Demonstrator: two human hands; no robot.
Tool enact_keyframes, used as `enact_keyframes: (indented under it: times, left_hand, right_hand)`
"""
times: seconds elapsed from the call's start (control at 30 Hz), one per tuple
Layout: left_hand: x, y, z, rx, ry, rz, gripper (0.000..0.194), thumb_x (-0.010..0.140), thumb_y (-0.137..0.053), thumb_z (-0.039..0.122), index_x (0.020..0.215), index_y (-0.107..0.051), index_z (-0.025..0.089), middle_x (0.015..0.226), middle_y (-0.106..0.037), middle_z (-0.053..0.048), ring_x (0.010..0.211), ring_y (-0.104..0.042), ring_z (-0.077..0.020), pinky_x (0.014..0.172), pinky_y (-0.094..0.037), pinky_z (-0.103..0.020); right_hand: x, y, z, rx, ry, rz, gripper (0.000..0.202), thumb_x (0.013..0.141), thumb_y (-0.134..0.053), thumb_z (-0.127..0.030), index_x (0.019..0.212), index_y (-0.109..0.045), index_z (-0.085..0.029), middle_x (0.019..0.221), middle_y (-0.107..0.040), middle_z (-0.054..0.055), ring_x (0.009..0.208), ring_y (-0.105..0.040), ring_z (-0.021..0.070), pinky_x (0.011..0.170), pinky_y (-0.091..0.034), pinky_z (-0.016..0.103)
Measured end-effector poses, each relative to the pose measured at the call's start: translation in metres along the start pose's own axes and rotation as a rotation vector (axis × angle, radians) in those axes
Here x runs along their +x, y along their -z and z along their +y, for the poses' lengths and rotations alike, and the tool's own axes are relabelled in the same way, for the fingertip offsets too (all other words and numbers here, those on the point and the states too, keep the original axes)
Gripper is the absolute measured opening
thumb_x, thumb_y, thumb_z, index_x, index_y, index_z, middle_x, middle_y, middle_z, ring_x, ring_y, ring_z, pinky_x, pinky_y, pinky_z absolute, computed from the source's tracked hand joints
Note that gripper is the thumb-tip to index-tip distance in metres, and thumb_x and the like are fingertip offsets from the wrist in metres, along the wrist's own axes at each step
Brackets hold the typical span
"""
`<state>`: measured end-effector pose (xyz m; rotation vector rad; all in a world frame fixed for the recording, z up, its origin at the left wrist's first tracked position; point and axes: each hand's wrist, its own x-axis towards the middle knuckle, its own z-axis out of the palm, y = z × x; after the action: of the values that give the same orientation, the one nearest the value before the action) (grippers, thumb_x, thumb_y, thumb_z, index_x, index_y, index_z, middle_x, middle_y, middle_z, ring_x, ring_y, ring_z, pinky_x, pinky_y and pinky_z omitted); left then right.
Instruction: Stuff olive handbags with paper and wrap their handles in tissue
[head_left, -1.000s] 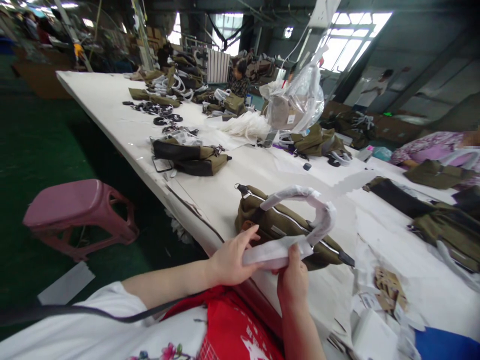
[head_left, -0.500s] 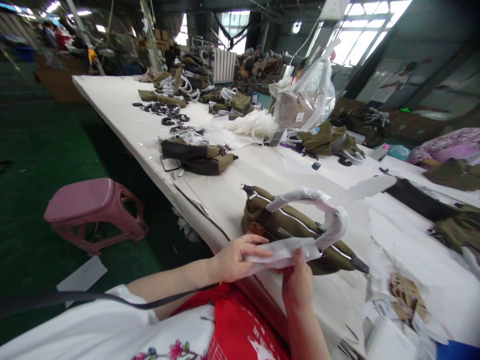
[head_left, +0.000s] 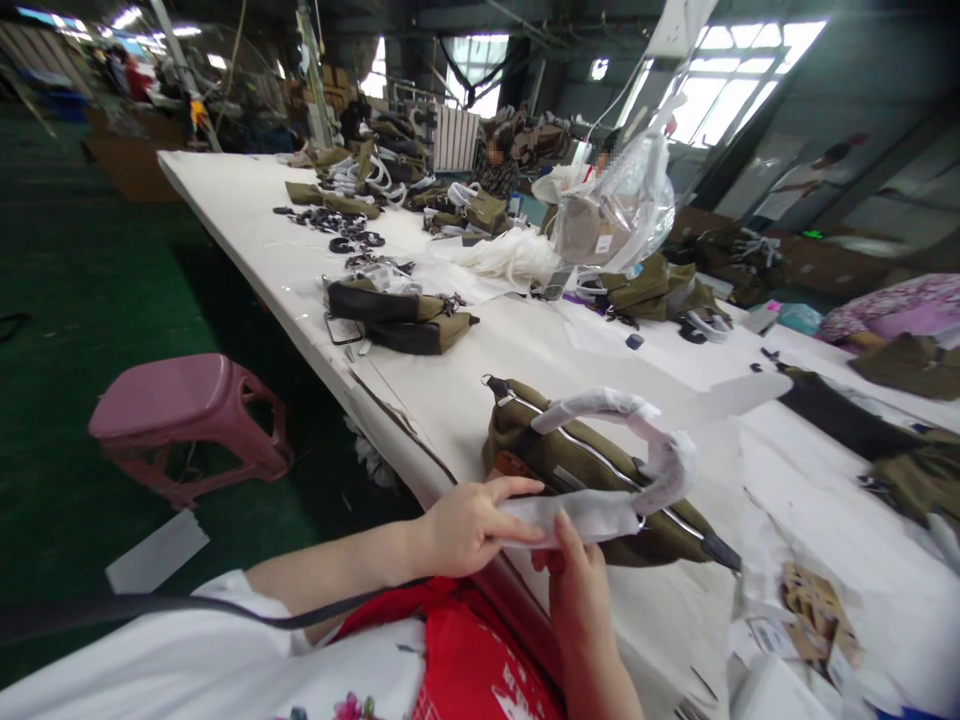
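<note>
On the table edge in front of me lies an olive-green handbag [head_left: 517, 415] with a silver zipper along its top. White tissue wrapping covers its near handle [head_left: 600, 514]. My left hand [head_left: 471, 522] is closed round the left end of that handle, fingers along the wrapping. Further right, my right hand [head_left: 579, 585] pinches the same handle, thumb on top and the other fingers partly hidden below. The far handle [head_left: 671, 465], wrapped too, arches over the bag. A brown leather tag [head_left: 514, 463] hangs by the bag's left end.
Finished-looking olive and black bags [head_left: 405, 315] lie further up the white table [head_left: 480, 370]. Black straps [head_left: 352, 235] are heaped behind them. Brown cardboard tags [head_left: 814, 600] lie at right. A pink stool [head_left: 187, 420] stands left. Another person's patterned sleeve [head_left: 885, 305] is at far right.
My right hand has slid left along the wrapped handle, nearer my left hand. My left hand has turned slightly and still holds the handle's end. The bag stays in place.
</note>
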<state>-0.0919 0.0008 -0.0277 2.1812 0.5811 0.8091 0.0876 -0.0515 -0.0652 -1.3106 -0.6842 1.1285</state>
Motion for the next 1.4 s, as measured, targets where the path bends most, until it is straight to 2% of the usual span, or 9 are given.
enact_keyframes:
  times: [0.1,0.27,0.4,0.5,0.6,0.7,1.0,1.23,1.4]
  left_hand:
    - [-0.003,-0.004,0.0,0.002,0.019,0.108,0.06,0.074,-0.06,0.006,0.131,-0.058,0.024,0.146,-0.045,-0.01,0.125,-0.054,-0.0248,0.105,-0.046,-0.037]
    - [-0.013,-0.006,-0.003,-0.152,0.227,0.442,0.073,0.073,-0.073,0.025,0.139,-0.041,0.017,0.127,-0.055,-0.015,0.076,-0.065,-0.0131,0.073,-0.056,-0.029]
    - [-0.014,0.0,0.001,-0.157,0.129,0.31,0.072,0.074,-0.075,0.031,0.138,-0.047,0.017,0.13,-0.056,-0.016,0.105,-0.063,-0.0236,0.094,-0.053,-0.037]
    - [-0.009,-0.001,0.001,-0.248,0.077,0.242,0.045,0.085,-0.064,0.026,0.129,-0.06,0.021,0.131,-0.058,-0.013,0.122,-0.056,-0.0255,0.106,-0.045,-0.04]
    - [-0.005,-0.008,-0.004,-0.528,0.217,0.24,0.027,0.088,-0.062,0.031,0.111,-0.073,0.024,0.133,-0.057,-0.011,0.104,-0.065,-0.0221,0.081,-0.058,-0.031]
    - [-0.003,-0.014,-0.009,-0.838,0.391,0.256,0.025,0.081,-0.07,0.036,0.102,-0.077,0.024,0.138,-0.052,-0.011,0.067,-0.066,-0.0108,0.051,-0.054,-0.021]
    - [-0.006,-0.008,-0.006,-1.179,0.465,0.173,0.018,0.078,-0.069,0.029,0.077,-0.067,0.012,0.138,-0.051,-0.014,0.052,-0.064,-0.008,0.044,-0.052,-0.02]
    - [-0.006,0.008,-0.008,-1.025,0.445,-0.019,0.024,0.078,-0.067,0.029,0.068,-0.058,0.009,0.131,-0.052,-0.012,0.062,-0.063,-0.0078,0.051,-0.054,-0.02]
    - [-0.004,0.013,-0.016,-0.75,0.267,-0.155,0.012,0.081,-0.055,0.02,0.073,-0.058,0.012,0.115,-0.057,-0.009,0.075,-0.062,-0.0128,0.058,-0.054,-0.022]
  right_hand:
    - [-0.002,-0.007,-0.007,0.134,-0.075,0.087,0.043,0.07,-0.078,-0.052,0.066,-0.056,-0.016,0.049,-0.051,-0.004,0.044,-0.044,0.0099,0.042,-0.035,0.023]
    - [-0.001,-0.015,-0.016,0.274,-0.114,0.104,0.046,0.065,-0.081,-0.055,0.067,-0.053,-0.017,0.047,-0.049,-0.006,0.041,-0.042,0.0083,0.039,-0.034,0.02]
    - [0.001,-0.017,-0.012,0.228,-0.132,0.073,0.047,0.069,-0.077,-0.057,0.064,-0.053,-0.018,0.046,-0.048,-0.005,0.042,-0.042,0.0088,0.04,-0.032,0.022]
    - [0.002,-0.013,-0.008,0.144,-0.089,0.04,0.049,0.074,-0.072,-0.061,0.06,-0.052,-0.018,0.046,-0.048,-0.004,0.043,-0.042,0.01,0.041,-0.033,0.024]
    - [0.0,-0.005,-0.008,0.126,0.011,-0.052,0.051,0.076,-0.068,-0.062,0.055,-0.053,-0.018,0.049,-0.052,-0.001,0.048,-0.046,0.012,0.049,-0.039,0.026]
    - [-0.002,0.001,-0.012,0.186,0.045,-0.14,0.045,0.074,-0.07,-0.059,0.059,-0.06,-0.017,0.055,-0.058,0.001,0.055,-0.052,0.014,0.055,-0.045,0.028]
    - [-0.001,-0.005,-0.013,0.158,-0.099,-0.034,0.038,0.071,-0.073,-0.049,0.058,-0.062,-0.015,0.045,-0.053,0.0,0.043,-0.045,0.0111,0.043,-0.039,0.024]
    - [-0.002,-0.002,-0.007,0.07,-0.063,0.027,0.04,0.077,-0.068,-0.047,0.055,-0.057,-0.015,0.044,-0.05,-0.002,0.042,-0.044,0.0097,0.042,-0.038,0.022]
    - [-0.002,-0.001,-0.008,0.13,-0.072,0.032,0.042,0.079,-0.066,-0.054,0.062,-0.057,-0.017,0.047,-0.053,-0.002,0.04,-0.047,0.0116,0.039,-0.038,0.024]
